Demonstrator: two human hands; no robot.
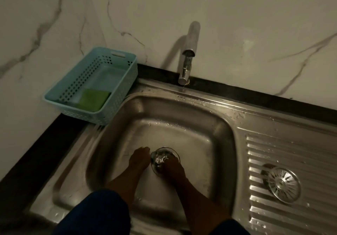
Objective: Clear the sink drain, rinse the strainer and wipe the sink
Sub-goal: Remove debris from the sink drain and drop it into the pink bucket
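A stainless steel sink (182, 107) fills the middle of the view, with its round drain (165, 151) near the front of the basin. A shiny, wet clump (161, 159) sits in the drain opening. My right hand (173, 167) reaches into the drain from the near side, and its fingertips close on the clump. My left hand (139, 159) rests on the basin floor against the drain's left rim, fingers curled, with nothing seen in it. The round metal strainer (281, 184) lies on the ribbed drainboard to the right, apart from both hands.
A tap (188, 56) stands at the back rim with no water running. A light blue basket (94, 83) holding a green sponge (93, 98) sits at the sink's back left corner. Water drops dot the rim and drainboard (291, 143). A marble wall stands behind.
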